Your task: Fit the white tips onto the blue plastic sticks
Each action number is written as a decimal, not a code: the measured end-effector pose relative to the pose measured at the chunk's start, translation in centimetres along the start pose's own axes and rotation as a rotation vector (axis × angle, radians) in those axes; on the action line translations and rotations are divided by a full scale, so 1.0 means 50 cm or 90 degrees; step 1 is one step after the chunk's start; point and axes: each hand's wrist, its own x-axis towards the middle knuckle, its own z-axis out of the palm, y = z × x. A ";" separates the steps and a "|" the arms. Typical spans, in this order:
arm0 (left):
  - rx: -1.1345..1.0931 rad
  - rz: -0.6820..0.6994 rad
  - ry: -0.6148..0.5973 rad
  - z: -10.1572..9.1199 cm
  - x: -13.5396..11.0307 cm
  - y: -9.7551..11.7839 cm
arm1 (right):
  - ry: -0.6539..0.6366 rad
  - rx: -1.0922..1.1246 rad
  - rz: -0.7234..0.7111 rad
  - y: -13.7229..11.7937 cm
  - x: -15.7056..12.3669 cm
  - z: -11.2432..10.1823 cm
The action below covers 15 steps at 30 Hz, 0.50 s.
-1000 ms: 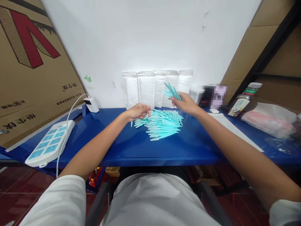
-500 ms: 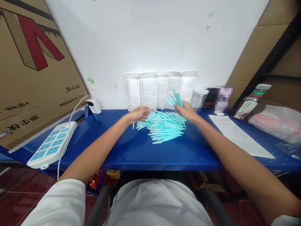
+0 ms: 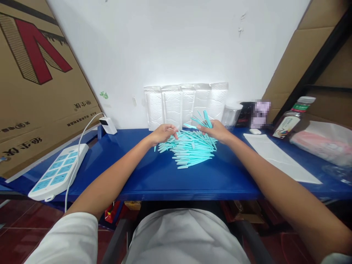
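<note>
A heap of several thin turquoise plastic sticks (image 3: 189,148) lies on the blue table (image 3: 165,176) near the wall. My right hand (image 3: 217,131) is closed round a small bundle of the same sticks (image 3: 204,120), which fan up and left above the heap's far right edge. My left hand (image 3: 162,133) rests at the heap's left end with its fingers curled, pinching at a stick there.
White padded envelopes (image 3: 187,104) lean on the wall behind the heap. A white power strip (image 3: 57,172) and charger (image 3: 107,125) lie at left, beside a large cardboard box (image 3: 35,91). A clear jar (image 3: 231,114), white paper (image 3: 277,157), a bottle (image 3: 291,117) and a plastic bag (image 3: 321,143) sit at right.
My right hand came down from above the heap to its far right edge, still holding the bundle. My left hand stayed at the heap's left end.
</note>
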 end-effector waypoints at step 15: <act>-0.217 -0.066 0.029 0.010 0.008 -0.005 | -0.040 0.106 0.010 0.006 0.002 0.022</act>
